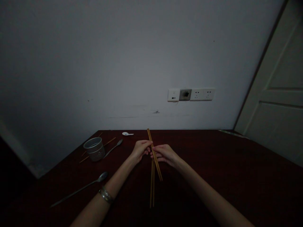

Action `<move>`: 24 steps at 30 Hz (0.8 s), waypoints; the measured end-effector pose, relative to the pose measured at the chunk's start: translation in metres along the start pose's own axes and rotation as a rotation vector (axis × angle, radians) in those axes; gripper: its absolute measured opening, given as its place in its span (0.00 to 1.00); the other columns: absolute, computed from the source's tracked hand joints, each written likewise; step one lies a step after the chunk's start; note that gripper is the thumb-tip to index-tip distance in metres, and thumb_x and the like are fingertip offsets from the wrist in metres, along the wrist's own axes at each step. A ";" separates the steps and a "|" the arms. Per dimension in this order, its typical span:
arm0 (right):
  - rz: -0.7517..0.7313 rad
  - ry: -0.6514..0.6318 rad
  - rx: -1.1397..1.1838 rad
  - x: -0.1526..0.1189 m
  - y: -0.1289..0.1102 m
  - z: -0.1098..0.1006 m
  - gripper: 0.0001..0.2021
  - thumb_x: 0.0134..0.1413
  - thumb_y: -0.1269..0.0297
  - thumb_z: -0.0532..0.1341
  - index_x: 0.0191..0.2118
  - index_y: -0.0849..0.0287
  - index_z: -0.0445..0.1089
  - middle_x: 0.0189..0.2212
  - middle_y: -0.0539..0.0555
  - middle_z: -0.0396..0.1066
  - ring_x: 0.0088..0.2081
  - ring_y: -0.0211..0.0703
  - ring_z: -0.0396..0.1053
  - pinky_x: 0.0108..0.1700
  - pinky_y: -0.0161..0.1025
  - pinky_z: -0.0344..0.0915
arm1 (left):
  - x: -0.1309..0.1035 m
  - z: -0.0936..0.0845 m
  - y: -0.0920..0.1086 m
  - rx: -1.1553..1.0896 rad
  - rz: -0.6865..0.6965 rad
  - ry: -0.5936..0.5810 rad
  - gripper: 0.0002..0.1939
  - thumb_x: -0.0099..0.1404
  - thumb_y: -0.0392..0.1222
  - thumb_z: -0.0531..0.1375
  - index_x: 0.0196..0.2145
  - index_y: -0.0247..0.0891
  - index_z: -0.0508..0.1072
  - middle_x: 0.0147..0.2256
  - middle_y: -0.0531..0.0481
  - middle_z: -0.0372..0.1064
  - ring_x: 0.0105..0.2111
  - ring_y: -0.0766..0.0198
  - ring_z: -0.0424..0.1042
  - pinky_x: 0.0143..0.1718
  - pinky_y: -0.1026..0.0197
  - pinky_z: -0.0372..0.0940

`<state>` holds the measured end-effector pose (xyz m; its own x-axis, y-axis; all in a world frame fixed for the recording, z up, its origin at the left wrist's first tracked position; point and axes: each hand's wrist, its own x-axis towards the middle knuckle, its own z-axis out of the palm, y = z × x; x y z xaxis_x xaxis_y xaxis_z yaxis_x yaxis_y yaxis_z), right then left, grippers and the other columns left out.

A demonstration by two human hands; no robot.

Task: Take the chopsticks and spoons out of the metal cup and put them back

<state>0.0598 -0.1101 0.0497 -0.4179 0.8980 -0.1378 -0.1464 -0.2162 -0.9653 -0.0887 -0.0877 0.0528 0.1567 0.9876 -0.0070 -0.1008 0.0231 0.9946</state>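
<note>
Both hands are meeting over the table point(213, 164), the left hand point(140, 149) and right hand point(164, 154) pinching the chopsticks point(155, 157), whose long axis is running away from the person, tips tilting leftward.

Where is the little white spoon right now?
The white spoon lies at the table's far edge by the wall, left of centre, just beyond the left hand and right of the metal cup.

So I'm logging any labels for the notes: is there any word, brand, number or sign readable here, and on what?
None can be read.
Wall socket plates: only plug holes, any marking too small to tell.
Metal cup, spoons, chopsticks in both hands: no print visible.
</note>
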 end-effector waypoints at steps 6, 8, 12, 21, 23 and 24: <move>-0.002 -0.020 -0.014 0.002 0.002 -0.001 0.12 0.48 0.62 0.61 0.33 0.68 0.71 0.32 0.61 0.74 0.29 0.38 0.72 0.28 0.31 0.69 | 0.001 0.001 0.000 0.005 0.011 0.015 0.13 0.46 0.44 0.64 0.24 0.30 0.69 0.13 0.56 0.60 0.12 0.76 0.55 0.12 0.71 0.48; -0.008 -0.024 -0.017 0.000 -0.001 -0.003 0.12 0.47 0.61 0.62 0.33 0.68 0.71 0.31 0.61 0.74 0.28 0.38 0.72 0.29 0.32 0.69 | 0.000 0.002 0.002 0.017 0.027 0.017 0.13 0.47 0.44 0.63 0.23 0.30 0.70 0.13 0.56 0.59 0.11 0.77 0.53 0.12 0.71 0.47; 0.007 -0.036 -0.066 -0.005 -0.013 -0.014 0.13 0.45 0.60 0.64 0.32 0.68 0.71 0.31 0.60 0.74 0.27 0.37 0.72 0.30 0.34 0.70 | -0.005 0.006 0.010 0.066 0.027 0.006 0.13 0.48 0.45 0.63 0.25 0.29 0.71 0.11 0.58 0.56 0.11 0.77 0.52 0.13 0.70 0.46; -0.027 0.225 -0.067 -0.006 -0.026 -0.031 0.09 0.44 0.62 0.64 0.28 0.65 0.72 0.26 0.53 0.72 0.21 0.27 0.66 0.18 0.22 0.58 | -0.016 0.021 0.009 0.148 -0.029 -0.198 0.12 0.50 0.44 0.62 0.27 0.29 0.73 0.11 0.58 0.57 0.11 0.76 0.52 0.13 0.69 0.46; -0.027 0.213 -0.054 -0.006 -0.027 -0.028 0.09 0.44 0.62 0.64 0.28 0.65 0.72 0.22 0.51 0.70 0.19 0.26 0.63 0.16 0.21 0.55 | -0.017 0.023 0.007 0.165 -0.039 -0.223 0.12 0.50 0.43 0.62 0.26 0.29 0.72 0.11 0.58 0.57 0.11 0.76 0.52 0.13 0.69 0.46; -0.027 0.210 -0.049 -0.007 -0.027 -0.028 0.10 0.43 0.62 0.65 0.28 0.65 0.72 0.20 0.50 0.69 0.18 0.26 0.62 0.15 0.21 0.54 | -0.018 0.024 0.007 0.171 -0.043 -0.227 0.11 0.50 0.43 0.62 0.25 0.29 0.72 0.10 0.58 0.57 0.10 0.76 0.52 0.13 0.69 0.45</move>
<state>0.0913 -0.0996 0.0703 -0.2173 0.9645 -0.1499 -0.1088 -0.1766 -0.9783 -0.0683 -0.1088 0.0622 0.3748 0.9260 -0.0452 0.0745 0.0185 0.9970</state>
